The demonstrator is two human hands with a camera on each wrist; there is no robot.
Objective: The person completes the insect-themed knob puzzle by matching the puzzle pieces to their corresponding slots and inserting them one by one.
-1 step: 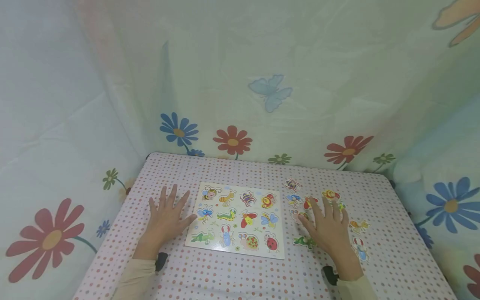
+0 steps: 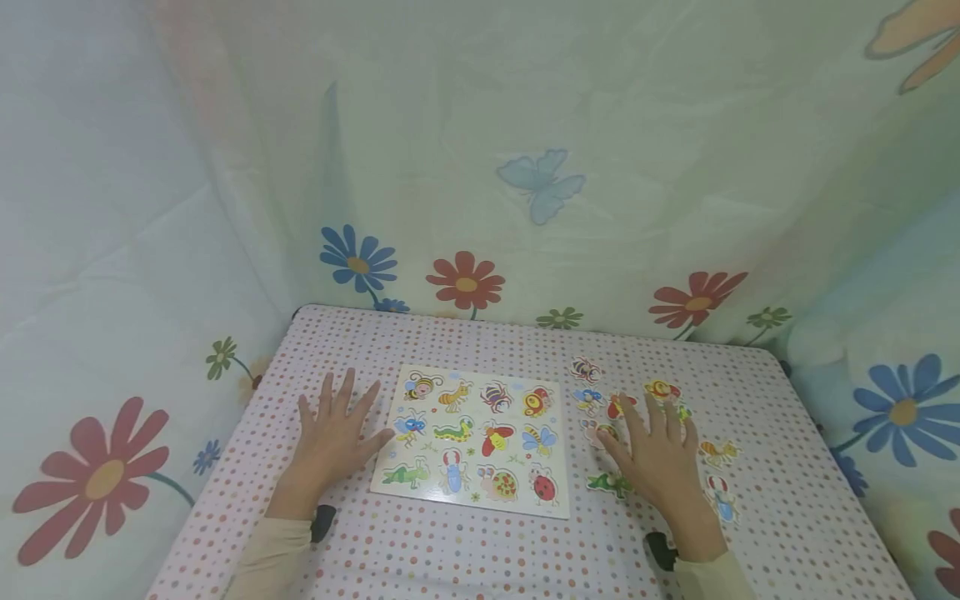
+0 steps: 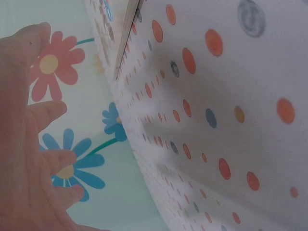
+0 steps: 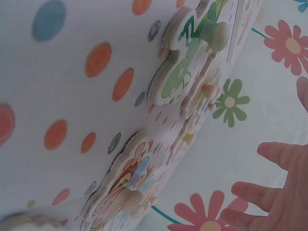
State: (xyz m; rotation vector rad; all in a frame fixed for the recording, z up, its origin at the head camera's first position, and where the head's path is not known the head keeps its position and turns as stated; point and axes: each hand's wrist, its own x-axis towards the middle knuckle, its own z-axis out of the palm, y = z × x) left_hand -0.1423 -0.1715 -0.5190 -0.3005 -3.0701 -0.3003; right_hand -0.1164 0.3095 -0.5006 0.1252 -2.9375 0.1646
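Observation:
A wooden puzzle board point(image 2: 480, 498) printed with insects lies between the two hands. Left of it, my left hand point(image 2: 330, 442) is held with fingers spread and holds nothing; its thumb overlaps the board's left edge in the head view. My right hand point(image 2: 663, 458), also spread and holding nothing, is over the loose insect pieces. In the right wrist view a green grasshopper piece point(image 4: 173, 84) and a bee piece point(image 4: 118, 204) lie flat, each with a pale knob on top. The right hand partly hides some pieces in the head view.
More loose pieces lie around the right hand: a spider point(image 2: 586, 369), a blue fly point(image 2: 588, 402), an ant point(image 2: 720, 453) and a blue stag beetle point(image 2: 722, 500). A dotted cloth point(image 2: 465, 558) covers the table. Flower-printed curtains point(image 2: 420, 167) stand behind and at both sides.

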